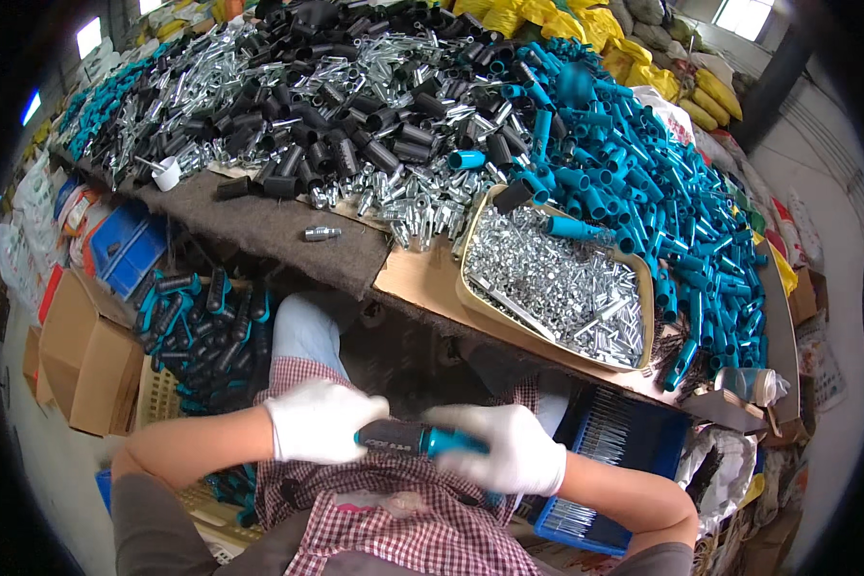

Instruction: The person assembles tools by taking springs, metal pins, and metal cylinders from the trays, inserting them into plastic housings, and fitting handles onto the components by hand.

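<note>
Above my lap, a tool handle (394, 437) with a black grip sleeve and a teal end lies nearly level between my two white-gloved hands. My left hand (322, 420) is closed at its black end. My right hand (504, 449) is closed round the teal end, its fingers a little smeared by motion. Beyond them on the bench stands a tray (647, 331) of small shiny metal pieces. One loose metal fitting (322, 233) lies on the brown bench cover (288, 230).
Heaps of black sleeves (413, 144), metal fittings (422, 206) and teal tubes (605, 182) cover the bench. Black-and-teal handles (206, 326) fill a crate at my left. A blue bin (662, 461) of metal rods sits at my right. Cardboard boxes (86, 350) stand far left.
</note>
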`<state>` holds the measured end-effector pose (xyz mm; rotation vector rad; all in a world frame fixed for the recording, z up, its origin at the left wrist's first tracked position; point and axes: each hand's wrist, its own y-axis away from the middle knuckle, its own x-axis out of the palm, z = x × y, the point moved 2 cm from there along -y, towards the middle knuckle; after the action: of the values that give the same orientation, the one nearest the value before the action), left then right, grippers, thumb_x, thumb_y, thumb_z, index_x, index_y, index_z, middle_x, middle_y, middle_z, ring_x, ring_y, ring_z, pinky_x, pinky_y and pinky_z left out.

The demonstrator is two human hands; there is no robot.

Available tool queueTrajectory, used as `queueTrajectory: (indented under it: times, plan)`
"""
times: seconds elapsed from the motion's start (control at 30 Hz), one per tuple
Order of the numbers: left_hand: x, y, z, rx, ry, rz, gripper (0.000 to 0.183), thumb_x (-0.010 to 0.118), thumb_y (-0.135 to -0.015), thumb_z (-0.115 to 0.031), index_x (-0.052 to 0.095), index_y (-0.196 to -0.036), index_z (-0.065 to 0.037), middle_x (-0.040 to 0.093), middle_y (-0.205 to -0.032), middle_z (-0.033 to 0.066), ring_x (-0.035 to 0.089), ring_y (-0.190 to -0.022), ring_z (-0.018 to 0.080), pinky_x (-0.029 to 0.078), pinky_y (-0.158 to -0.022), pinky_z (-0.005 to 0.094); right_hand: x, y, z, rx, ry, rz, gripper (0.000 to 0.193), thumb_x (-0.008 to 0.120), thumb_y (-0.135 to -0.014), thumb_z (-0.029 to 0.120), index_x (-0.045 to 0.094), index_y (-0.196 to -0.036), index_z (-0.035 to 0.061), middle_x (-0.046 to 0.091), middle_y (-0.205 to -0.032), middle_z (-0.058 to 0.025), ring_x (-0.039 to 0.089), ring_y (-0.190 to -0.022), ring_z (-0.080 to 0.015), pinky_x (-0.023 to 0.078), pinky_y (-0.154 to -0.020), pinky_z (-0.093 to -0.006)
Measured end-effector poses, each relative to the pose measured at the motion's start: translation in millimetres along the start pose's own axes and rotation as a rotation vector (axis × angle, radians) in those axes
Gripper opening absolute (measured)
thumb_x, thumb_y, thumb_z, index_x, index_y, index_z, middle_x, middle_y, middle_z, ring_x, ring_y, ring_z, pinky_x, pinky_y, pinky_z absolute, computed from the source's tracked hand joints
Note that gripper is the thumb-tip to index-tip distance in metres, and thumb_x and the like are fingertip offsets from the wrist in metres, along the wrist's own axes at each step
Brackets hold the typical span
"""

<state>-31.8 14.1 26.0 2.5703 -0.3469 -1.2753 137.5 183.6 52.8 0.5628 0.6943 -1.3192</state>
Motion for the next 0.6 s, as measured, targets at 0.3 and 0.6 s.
queueTrajectory:
  times: [0.3,0.6]
  plan:
    - [24,-3,0,0.061,-0.157,-0.214,0.032,0.068,-0.077,-0.031,0.060,-0.098,-0.008,0.067,-0.078,0.0154,0.068,-0.079,0.0348,0.055,-0.068,0.0447,23,19,-36,0.039,-0.902,-0.930,0.073,0.051,-0.096,0.054,0.045,-0.135,-0.0084,0.056,-0.130,-0.0243,0.057,-0.118,-0.0329,0.041,-0.107,-0.0464]
    - [59,-3,20,0.180,-0.070,-0.490,0.022,0.072,-0.075,-0.024,0.060,-0.085,-0.008,0.067,-0.080,0.0132,0.068,-0.074,0.0343,0.054,-0.062,0.0439,8,11,-18,0.044,-0.611,-0.840,0.047,0.052,-0.097,0.041,0.067,-0.102,-0.0042,0.065,-0.117,-0.0247,0.066,-0.103,-0.0353,0.049,-0.097,-0.0434]
